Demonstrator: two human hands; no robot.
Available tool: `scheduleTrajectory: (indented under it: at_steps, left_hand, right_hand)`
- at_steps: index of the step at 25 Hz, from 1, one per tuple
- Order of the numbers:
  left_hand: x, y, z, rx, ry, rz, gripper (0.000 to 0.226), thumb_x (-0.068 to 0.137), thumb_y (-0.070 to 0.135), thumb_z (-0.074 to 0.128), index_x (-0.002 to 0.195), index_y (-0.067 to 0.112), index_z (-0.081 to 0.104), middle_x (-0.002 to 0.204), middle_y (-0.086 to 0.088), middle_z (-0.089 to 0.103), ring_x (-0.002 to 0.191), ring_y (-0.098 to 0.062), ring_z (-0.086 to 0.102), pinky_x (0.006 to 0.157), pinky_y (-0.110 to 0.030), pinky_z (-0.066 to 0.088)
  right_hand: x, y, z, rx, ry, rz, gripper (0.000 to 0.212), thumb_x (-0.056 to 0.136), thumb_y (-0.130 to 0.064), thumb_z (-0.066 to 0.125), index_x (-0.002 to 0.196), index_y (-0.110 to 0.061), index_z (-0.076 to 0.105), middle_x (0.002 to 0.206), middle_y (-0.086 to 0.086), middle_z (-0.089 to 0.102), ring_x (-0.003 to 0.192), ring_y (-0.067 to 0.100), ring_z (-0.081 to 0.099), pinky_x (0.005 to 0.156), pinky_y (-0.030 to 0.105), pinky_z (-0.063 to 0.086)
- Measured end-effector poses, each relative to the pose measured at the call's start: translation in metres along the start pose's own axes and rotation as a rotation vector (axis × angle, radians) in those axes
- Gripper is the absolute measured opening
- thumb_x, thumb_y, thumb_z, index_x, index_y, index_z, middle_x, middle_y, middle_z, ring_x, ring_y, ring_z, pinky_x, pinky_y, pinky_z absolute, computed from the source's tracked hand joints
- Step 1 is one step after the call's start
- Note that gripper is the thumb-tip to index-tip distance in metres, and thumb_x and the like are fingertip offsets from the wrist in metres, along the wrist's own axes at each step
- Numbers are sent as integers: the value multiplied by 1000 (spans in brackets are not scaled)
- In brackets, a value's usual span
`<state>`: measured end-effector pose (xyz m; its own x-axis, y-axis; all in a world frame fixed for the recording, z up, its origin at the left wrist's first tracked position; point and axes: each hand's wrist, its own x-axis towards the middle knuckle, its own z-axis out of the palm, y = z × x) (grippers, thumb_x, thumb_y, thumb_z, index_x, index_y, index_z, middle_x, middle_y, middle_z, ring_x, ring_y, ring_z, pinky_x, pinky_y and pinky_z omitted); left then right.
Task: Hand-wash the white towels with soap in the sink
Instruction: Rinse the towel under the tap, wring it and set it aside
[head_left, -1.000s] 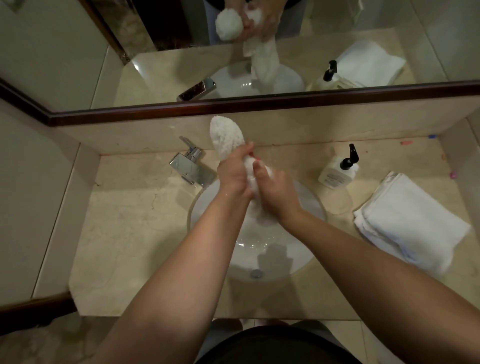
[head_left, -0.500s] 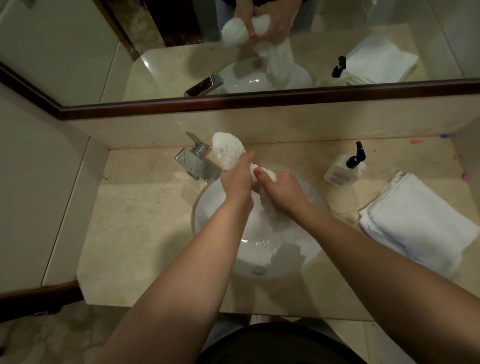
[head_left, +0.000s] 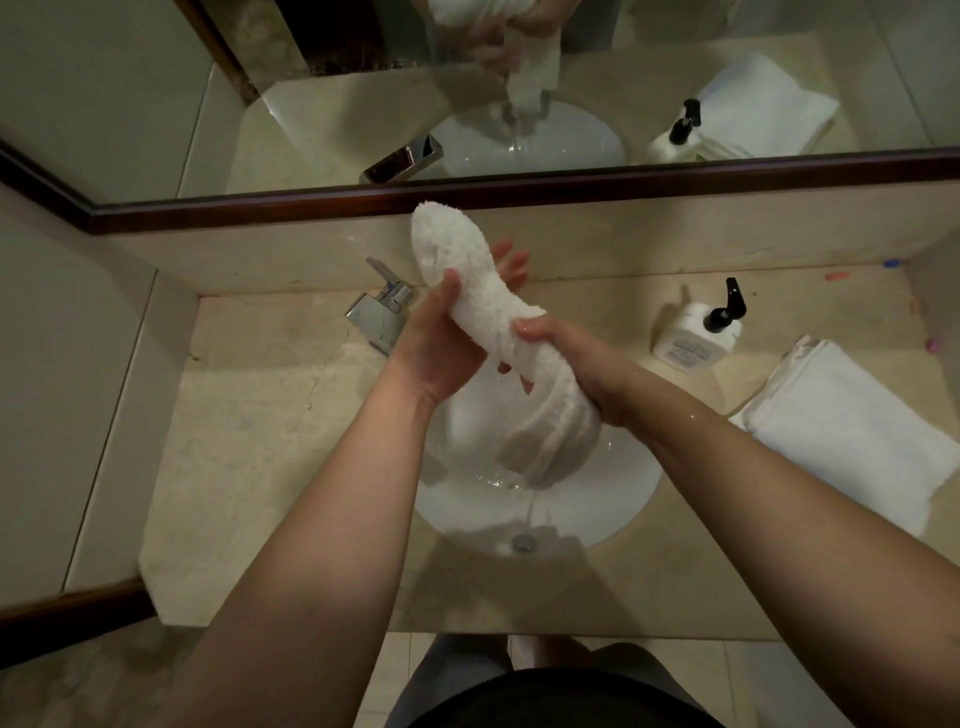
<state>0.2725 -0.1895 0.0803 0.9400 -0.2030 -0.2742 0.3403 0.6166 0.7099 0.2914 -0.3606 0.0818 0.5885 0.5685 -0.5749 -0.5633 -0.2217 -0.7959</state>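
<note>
A wet white towel (head_left: 485, 306), twisted into a thick roll, is held slanted above the white sink (head_left: 628, 499). My left hand (head_left: 436, 343) grips its upper part from the left, fingers wrapped behind it. My right hand (head_left: 582, 369) clasps the roll lower down. The towel's loose lower end hangs over the basin, and a thin stream of water runs from it toward the drain (head_left: 523, 542). A white soap bottle with a black pump (head_left: 693, 335) stands on the counter to the right of the sink.
A chrome faucet (head_left: 378, 312) sits at the sink's back left. A stack of folded white towels (head_left: 852, 431) lies on the beige counter at the right. A dark-framed mirror (head_left: 467, 192) runs along the back wall.
Both hands have lifted and tilted the towel so the roll is longer and slanted. My right hand has slid further down it. Water now streams from the lower end.
</note>
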Motion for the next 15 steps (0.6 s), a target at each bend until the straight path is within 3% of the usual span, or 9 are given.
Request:
scheduleTrajectory:
  at_steps: [2,3,6,7,10,13,15]
  left_hand:
    - [4,6,11,-25,13,51,76,62,43,90,122,10,57,123,-11,64,121,-26,58,97,-38,51]
    - [5,8,16,-47,42,77,60,64,34,89,112,10,62,108,-9,70,108,-25,65,91,-36,54]
    - [2,10,31,-110,243,91,5,79,13,73,77,14,68,68,1,64,62,-13,63,60,-28,55]
    - [2,6,34,-127,355,94,12,84,9,69,74,14,66,63,2,61,56,-11,60,56,-26,54]
    - [2,-6,41,-153,587,137,15,87,5,69,75,13,64,61,3,59,54,-10,59,55,-25,52]
    - [2,-13,43,-113,774,151,18,82,4,73,70,12,63,58,1,58,52,-13,57,53,-26,49]
    - [2,-14,43,-91,863,136,20,79,4,76,67,11,62,55,-1,56,48,-14,53,50,-25,47]
  right_hand:
    - [1,-6,0,7,-73,35,58,74,-63,66,96,-9,71,72,2,64,58,13,56,56,28,48]
    - [1,-7,1,10,-81,17,61,71,-68,66,97,-13,72,71,2,62,58,13,56,55,28,48]
    - [0,-4,15,-18,51,-192,44,79,-78,49,107,-49,67,87,-4,71,69,10,66,62,28,54]
    - [-2,-3,24,-43,144,-244,38,82,-77,43,101,-54,66,91,-5,74,74,8,68,67,28,55]
    - [2,12,42,-83,379,-305,42,90,-65,49,79,-31,71,69,-6,72,64,0,63,63,24,49]
    - [10,30,47,-120,472,-354,55,84,-70,52,71,-20,70,68,10,69,66,9,59,68,39,48]
    - [11,33,51,-164,517,-381,56,83,-70,46,59,-22,62,56,1,62,59,3,53,63,35,44]
